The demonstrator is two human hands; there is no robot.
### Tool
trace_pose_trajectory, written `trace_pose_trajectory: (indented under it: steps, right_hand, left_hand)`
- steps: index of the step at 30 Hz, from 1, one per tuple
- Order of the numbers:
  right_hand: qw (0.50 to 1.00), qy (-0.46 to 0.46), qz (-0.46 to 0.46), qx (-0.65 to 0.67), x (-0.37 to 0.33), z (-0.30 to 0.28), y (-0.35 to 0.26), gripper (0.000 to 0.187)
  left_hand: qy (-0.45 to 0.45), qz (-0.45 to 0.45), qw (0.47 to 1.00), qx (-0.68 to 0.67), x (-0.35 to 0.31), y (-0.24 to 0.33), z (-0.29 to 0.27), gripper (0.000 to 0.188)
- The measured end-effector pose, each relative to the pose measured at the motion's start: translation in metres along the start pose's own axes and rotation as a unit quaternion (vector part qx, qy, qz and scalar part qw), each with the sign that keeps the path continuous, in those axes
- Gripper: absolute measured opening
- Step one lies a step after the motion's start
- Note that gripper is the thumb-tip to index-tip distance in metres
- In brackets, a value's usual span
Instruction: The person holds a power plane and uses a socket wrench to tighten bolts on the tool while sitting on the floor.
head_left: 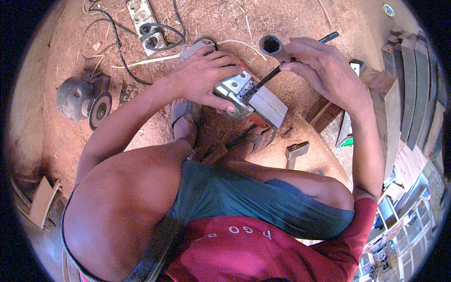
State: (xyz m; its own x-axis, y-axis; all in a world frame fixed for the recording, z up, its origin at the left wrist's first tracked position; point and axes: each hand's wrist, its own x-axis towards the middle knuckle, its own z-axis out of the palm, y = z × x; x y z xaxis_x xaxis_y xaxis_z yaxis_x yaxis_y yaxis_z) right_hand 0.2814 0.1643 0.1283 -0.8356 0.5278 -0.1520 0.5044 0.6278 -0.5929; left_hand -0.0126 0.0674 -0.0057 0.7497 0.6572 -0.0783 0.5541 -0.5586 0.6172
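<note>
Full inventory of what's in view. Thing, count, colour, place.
Power planer: 1, silver and red, under left hand
Rod tool: 1, black, tip at planer
Hollow tube: 1, dark grey, at right hand
Grinder: 1, dark grey, left ground
Power strip: 1, whitish, upper left
Cables: several, black, upper left
Hammer-like tool: 1, dark head, right of feet
Planks: several, grey-brown, right
Wood pieces: several, brown, lower left
Clutter: count unclear, mixed, lower right
Sawdust: spread, tan, ground
Shirt: 1, red, worn
Shorts: 1, dark green, worn
Feet: 2, sandalled, below planer
Left hand: 1, on planer
Right hand: 1, gripping rod tool
</note>
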Motion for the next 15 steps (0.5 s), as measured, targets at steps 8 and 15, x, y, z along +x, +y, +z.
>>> trace_pose_trajectory:
  steps: [8, 15]
  right_hand:
    - [1.0, -0.021, -0.006, 0.004, 0.002, -0.006, -0.002, 0.022]
    - [0.997, 0.02, -0.067, 0.039, 0.005, -0.003, 0.013, 0.023]
  left_hand:
    - [0.014, 0.005, 1.0, -0.002, -0.001, 0.001, -0.001, 0.099]
    - [0.024, 0.031, 0.999, 0.023, 0.002, -0.004, 0.003, 0.098]
